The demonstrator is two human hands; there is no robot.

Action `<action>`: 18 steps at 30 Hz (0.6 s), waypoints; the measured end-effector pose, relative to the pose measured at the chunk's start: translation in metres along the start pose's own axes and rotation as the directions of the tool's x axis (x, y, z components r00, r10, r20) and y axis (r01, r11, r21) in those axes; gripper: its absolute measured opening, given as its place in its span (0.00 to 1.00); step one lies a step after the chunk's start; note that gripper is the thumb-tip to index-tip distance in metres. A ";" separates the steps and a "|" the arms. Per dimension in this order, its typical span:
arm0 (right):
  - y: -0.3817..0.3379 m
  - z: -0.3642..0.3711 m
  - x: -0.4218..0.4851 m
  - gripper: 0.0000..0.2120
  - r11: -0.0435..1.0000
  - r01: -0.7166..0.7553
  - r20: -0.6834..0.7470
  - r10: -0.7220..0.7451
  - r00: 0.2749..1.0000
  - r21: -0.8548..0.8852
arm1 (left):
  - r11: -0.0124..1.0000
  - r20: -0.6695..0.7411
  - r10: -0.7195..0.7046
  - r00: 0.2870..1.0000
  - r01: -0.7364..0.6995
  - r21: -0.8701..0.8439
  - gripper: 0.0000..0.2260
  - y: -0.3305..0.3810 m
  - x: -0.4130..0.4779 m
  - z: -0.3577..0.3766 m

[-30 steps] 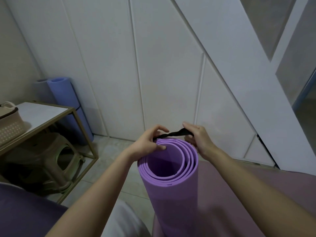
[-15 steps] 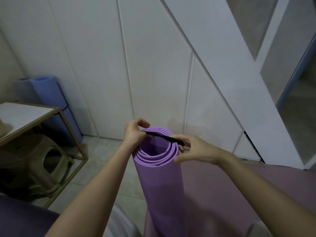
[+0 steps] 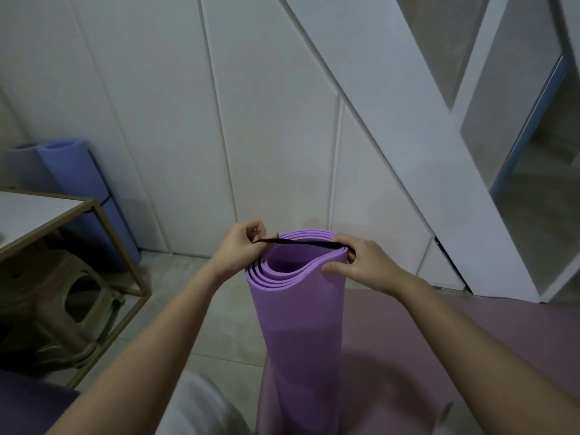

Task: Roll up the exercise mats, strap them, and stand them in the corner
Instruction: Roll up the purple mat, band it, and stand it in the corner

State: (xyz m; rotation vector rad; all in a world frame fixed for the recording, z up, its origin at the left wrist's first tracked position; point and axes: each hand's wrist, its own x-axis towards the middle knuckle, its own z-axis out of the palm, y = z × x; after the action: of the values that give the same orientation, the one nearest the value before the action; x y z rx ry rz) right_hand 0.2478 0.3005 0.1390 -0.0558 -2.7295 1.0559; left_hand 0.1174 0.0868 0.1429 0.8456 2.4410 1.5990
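A rolled purple mat (image 3: 301,324) stands upright in front of me, its open spiral end facing up. A black strap (image 3: 301,244) stretches across that top opening. My left hand (image 3: 240,249) pinches the strap's left end at the roll's rim. My right hand (image 3: 361,262) holds the strap's right end, with its thumb pressed against the roll's outer wall. Two rolled blue mats (image 3: 81,189) stand in the far left corner against the wall.
A flat mauve mat (image 3: 455,356) lies on the tiled floor at the right. A metal-framed side table (image 3: 47,211) stands at the left with a plastic stool (image 3: 69,306) under it. White wall panels and a slanted white beam (image 3: 392,127) lie ahead.
The strap went from slanting across the opening to lying level over the top. My right hand rose from the roll's side to its right rim. The view shifted slightly.
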 end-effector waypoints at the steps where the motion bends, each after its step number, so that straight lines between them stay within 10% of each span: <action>1: 0.004 -0.001 0.000 0.14 1.000 -0.011 -0.015 0.011 1.000 0.006 | 0.999 0.119 -0.002 0.993 0.007 -0.042 0.15 0.003 -0.004 -0.006; 7: 0.022 -0.006 -0.002 0.13 0.994 -0.090 -0.076 0.095 0.993 0.067 | 0.988 0.623 -0.143 0.769 0.073 0.137 0.22 0.021 -0.022 -0.034; 18: 0.024 0.016 -0.004 0.23 0.926 -0.148 -0.343 0.272 0.899 0.347 | 0.957 0.113 0.114 0.987 -0.140 0.254 0.20 0.012 -0.025 0.012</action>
State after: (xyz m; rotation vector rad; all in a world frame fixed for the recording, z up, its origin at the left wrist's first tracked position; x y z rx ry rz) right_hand 0.2472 0.3073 0.1112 -0.4715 -2.2107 1.3611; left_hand 0.1481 0.0879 0.1426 1.1124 2.6118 1.2514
